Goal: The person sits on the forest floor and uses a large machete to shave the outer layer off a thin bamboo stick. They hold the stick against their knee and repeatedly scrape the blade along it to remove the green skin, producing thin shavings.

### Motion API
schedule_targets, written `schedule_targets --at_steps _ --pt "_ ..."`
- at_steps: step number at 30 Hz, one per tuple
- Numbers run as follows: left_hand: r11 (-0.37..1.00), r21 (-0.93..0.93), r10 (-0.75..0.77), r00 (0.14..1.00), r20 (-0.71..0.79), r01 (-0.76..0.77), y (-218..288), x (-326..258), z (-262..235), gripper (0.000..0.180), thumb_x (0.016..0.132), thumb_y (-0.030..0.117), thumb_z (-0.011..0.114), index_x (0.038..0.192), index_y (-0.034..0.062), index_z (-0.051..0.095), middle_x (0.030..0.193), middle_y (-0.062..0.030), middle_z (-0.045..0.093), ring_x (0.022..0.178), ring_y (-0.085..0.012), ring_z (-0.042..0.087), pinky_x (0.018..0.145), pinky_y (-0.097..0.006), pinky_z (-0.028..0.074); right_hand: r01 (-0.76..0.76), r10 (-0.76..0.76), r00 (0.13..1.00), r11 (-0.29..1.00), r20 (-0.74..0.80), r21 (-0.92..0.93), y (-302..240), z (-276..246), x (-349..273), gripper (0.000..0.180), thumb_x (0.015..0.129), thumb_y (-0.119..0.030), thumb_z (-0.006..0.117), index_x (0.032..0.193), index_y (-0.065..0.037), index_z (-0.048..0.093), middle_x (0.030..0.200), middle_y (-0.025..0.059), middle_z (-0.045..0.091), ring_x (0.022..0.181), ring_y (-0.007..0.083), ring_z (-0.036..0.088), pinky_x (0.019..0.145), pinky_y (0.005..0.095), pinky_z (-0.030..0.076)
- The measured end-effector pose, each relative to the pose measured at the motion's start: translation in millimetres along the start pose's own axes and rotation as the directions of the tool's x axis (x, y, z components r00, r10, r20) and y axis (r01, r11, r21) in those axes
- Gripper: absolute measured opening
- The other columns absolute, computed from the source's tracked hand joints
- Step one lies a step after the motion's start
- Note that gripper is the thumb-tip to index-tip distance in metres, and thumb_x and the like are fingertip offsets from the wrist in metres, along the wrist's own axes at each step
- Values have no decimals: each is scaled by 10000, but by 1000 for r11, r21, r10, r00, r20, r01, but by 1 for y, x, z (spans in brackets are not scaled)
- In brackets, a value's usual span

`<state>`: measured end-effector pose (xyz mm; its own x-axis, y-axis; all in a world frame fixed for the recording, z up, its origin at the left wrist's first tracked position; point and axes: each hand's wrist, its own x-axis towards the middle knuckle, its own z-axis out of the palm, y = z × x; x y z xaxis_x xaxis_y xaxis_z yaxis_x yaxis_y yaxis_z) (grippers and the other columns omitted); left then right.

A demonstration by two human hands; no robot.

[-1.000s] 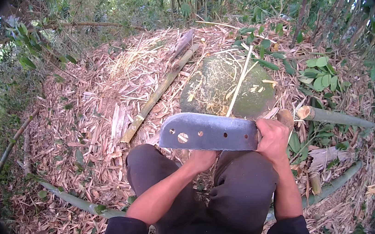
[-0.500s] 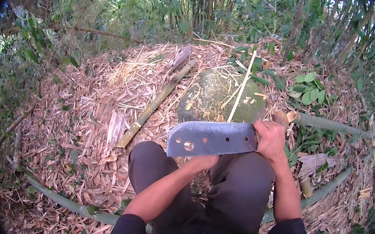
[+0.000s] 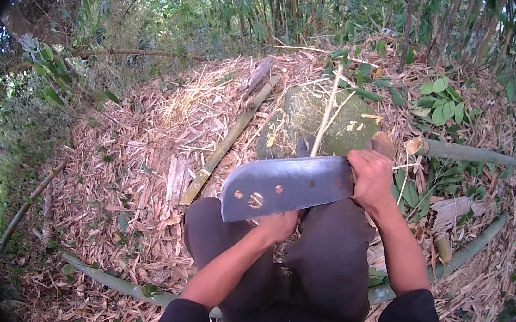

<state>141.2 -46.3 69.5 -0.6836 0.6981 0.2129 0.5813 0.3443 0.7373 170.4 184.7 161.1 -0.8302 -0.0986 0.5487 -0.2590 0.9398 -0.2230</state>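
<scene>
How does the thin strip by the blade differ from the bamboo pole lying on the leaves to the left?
The thin bamboo strip is pale, slender and stands nearly upright behind the broad blade; the bamboo pole is thick, greenish-brown and lies flat on the dry leaf litter. The strip runs past the mossy rock; the pole lies left of it. Both look like bamboo.

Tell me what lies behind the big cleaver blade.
The cleaver blade covers most of the left hand and the lower end of a thin bamboo strip rising above a mossy rock. The left hand's fingers and grip are hidden. The right hand holds the handle.
</scene>
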Motion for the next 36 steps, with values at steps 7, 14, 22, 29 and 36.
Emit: schedule_targets --at_steps 7,14,22,29,36 --pt "980 -193 -2 963 -270 -52 7 2 13 299 997 153 449 1230 -10 539 1078 -222 618 969 -367 598 889 -408 452 -71 70 997 995 16 74 -1 5 -7 189 769 -186 586 729 -24 498 663 169 577 653 396 593 594 481 437" --pt "998 -48 39 978 -204 -49 37 47 -23 283 928 88 508 1199 12 536 1026 -221 640 921 -369 623 829 -444 470 -13 7 999 994 52 112 11 10 -3 182 778 -172 565 717 -23 480 640 171 560 642 395 589 584 476 431" --pt "894 -369 -251 966 56 254 37 -107 33 234 968 188 493 1100 -3 522 744 -207 597 674 -380 630 621 -459 471 -199 199 980 978 -5 57 24 0 -23 310 798 -284 642 712 -28 489 657 171 576 643 394 589 574 473 424" --pt "613 -768 -420 900 -118 185 32 -73 11 394 1036 409 426 1049 25 513 666 26 403 565 -55 357 526 -214 279 -144 148 986 988 -80 52 26 7 -18 293 794 -259 650 698 -27 498 638 168 574 617 387 586 564 463 426" --pt "969 -236 10 972 -234 -67 28 47 -17 220 965 137 537 1114 -23 564 895 -126 605 796 -290 576 724 -386 460 -84 89 995 992 -46 93 15 11 -6 267 800 -227 612 692 -17 486 635 172 547 619 382 579 557 461 421"
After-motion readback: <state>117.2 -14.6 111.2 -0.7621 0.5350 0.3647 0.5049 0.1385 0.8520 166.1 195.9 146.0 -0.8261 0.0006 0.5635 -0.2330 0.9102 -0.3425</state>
